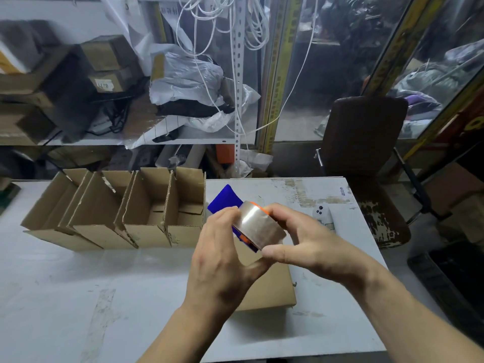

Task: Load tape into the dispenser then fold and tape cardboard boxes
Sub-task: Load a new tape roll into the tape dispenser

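Clear tape roll (258,226), seemingly on a blue dispenser (225,199), gripped by left hand (222,255) and right hand (301,242).

Glossy clear tape roll (258,226), matt brown corrugated cardboard boxes (146,218), scuffed white table (78,284).

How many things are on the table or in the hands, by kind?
Open boxes: 4
Flat box: 1
Tape roll, held by left hand and right hand: 1
Blue dispenser: 1
White device: 1
Total: 8
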Tool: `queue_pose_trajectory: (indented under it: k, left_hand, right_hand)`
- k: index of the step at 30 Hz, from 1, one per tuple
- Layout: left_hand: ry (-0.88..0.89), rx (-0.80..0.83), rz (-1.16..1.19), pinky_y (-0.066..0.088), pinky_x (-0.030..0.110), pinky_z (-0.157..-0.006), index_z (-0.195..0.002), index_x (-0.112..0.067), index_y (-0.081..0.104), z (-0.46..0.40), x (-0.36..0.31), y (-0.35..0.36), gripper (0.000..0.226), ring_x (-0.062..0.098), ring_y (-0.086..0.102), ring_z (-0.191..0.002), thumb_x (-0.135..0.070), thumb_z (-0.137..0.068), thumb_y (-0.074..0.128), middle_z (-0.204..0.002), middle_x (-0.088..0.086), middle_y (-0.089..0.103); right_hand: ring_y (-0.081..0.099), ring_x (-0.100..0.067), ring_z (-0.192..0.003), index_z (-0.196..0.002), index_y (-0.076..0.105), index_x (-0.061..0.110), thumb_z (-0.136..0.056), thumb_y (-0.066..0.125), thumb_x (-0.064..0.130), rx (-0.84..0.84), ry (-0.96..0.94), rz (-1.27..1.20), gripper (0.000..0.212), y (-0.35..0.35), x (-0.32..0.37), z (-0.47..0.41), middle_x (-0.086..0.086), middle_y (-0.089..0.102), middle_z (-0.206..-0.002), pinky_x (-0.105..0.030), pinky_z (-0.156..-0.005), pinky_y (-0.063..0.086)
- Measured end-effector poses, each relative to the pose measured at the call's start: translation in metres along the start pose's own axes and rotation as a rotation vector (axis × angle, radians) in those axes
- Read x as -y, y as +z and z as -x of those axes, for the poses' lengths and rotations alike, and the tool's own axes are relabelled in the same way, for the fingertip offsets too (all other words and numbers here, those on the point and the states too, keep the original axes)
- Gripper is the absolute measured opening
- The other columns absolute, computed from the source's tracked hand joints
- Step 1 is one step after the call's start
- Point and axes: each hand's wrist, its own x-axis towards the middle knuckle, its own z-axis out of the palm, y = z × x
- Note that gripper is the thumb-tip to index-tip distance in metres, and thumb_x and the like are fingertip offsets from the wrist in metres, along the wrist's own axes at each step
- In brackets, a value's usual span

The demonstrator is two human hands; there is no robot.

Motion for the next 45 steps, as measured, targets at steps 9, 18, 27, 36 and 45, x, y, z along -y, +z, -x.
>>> queue_pose_trajectory:
  k: [9,18,27,36,45]
  left_hand:
    - [0.122,0.452,-0.267,0.053,0.040,-0.069,-0.127,-0.027,0.054,-0.028,0.004,-0.031,0.043,0.025,0.062,-0.094,-0.037,-0.086,0.062,-0.116,-0.006,0.063]
    - [-0.431,0.243,0.296,0.058,0.033,-0.050,-0.112,-0.029,0.070,-0.025,0.007,-0.023,0.040,0.013,0.061,-0.057,-0.010,-0.079,0.082,-0.082,0.003,0.067]
    - [-0.662,0.103,0.468,0.063,0.035,-0.060,-0.097,-0.039,0.068,-0.027,-0.009,-0.003,0.029,0.012,0.069,-0.068,-0.028,-0.081,0.089,-0.080,-0.008,0.074]
    - [-0.665,0.200,0.400,0.054,0.023,-0.059,-0.095,-0.031,0.074,-0.028,-0.019,0.000,0.029,0.005,0.059,-0.057,-0.025,-0.074,0.092,-0.068,-0.002,0.070]
    - [-0.654,0.053,0.533,0.063,0.036,-0.086,-0.105,-0.026,0.077,-0.030,-0.024,-0.019,0.016,0.009,0.077,-0.089,-0.027,-0.090,0.081,-0.094,-0.009,0.079]
  right_hand:
    - [0.070,-0.027,-0.098,-0.127,0.057,0.023,-0.077,0.088,-0.001,0.041,0.051,-0.034,0.064,-0.018,0.002,0.000,-0.010,0.073,-0.107,-0.044,-0.081,0.061]
    - [0.052,-0.020,-0.142,-0.150,0.048,0.020,-0.097,0.062,0.047,-0.388,-0.047,-0.619,0.061,-0.034,-0.057,0.004,-0.004,0.061,-0.147,-0.042,-0.116,0.040]
    - [0.048,-0.036,-0.143,-0.148,0.050,0.001,-0.089,0.070,0.001,0.022,0.173,-1.084,0.063,0.036,-0.092,-0.005,-0.021,0.048,-0.156,-0.057,-0.126,0.025]
    - [0.050,-0.036,-0.143,-0.149,0.051,-0.002,-0.096,0.068,0.022,-0.072,0.182,-1.412,0.060,0.052,-0.073,-0.030,-0.028,0.051,-0.151,-0.047,-0.126,0.026]
    - [0.068,-0.037,-0.103,-0.123,0.074,0.006,-0.054,0.103,0.014,-0.132,0.117,-1.480,0.075,0.037,-0.064,-0.027,-0.020,0.067,-0.125,-0.028,-0.054,0.053]
